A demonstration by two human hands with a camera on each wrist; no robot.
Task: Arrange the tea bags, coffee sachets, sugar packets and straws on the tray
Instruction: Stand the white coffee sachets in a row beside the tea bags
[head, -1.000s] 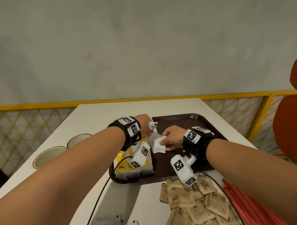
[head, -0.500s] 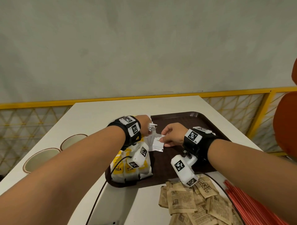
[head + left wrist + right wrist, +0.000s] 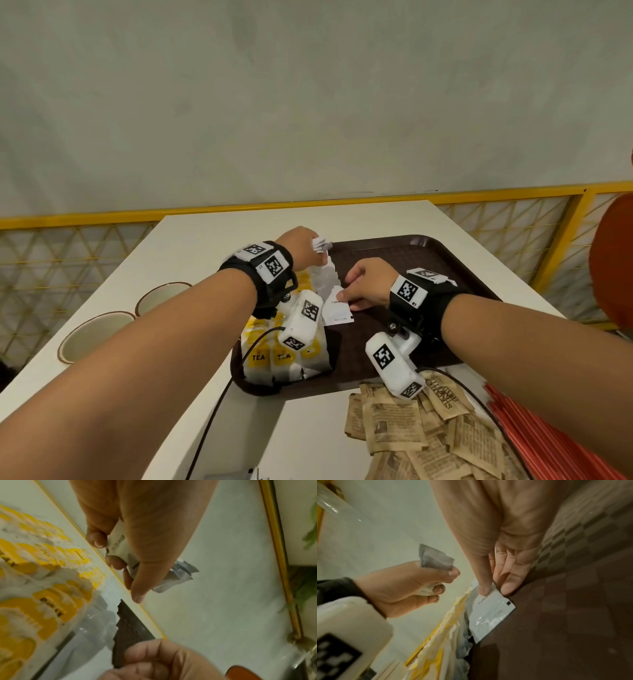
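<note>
Nearest, brown sugar packets (image 3: 424,435) lie heaped on the white tabletop (image 3: 219,236) beside red straws (image 3: 534,442), both off the tray. On the dark brown tray (image 3: 442,260), the right hand (image 3: 368,286) pinches the upper edge of a white coffee sachet (image 3: 337,310) between thumb and nearly straight fingers (image 3: 508,585); the sachet lies flat, its long axis running near to far, against a row of white sachets (image 3: 323,279). Yellow-and-white tea bags (image 3: 282,356) overlap in a row along the tray's left side, labels toward the near edge. Farther back, the left hand (image 3: 303,248) has its fingers (image 3: 115,562) curled tightly round a bunch of sachets (image 3: 178,577), raised over the tray's far left corner. Two empty bowls (image 3: 96,334) sit left on the tabletop. Beyond stand a yellow lattice railing (image 3: 513,222) and a pale wall (image 3: 308,102).
</note>
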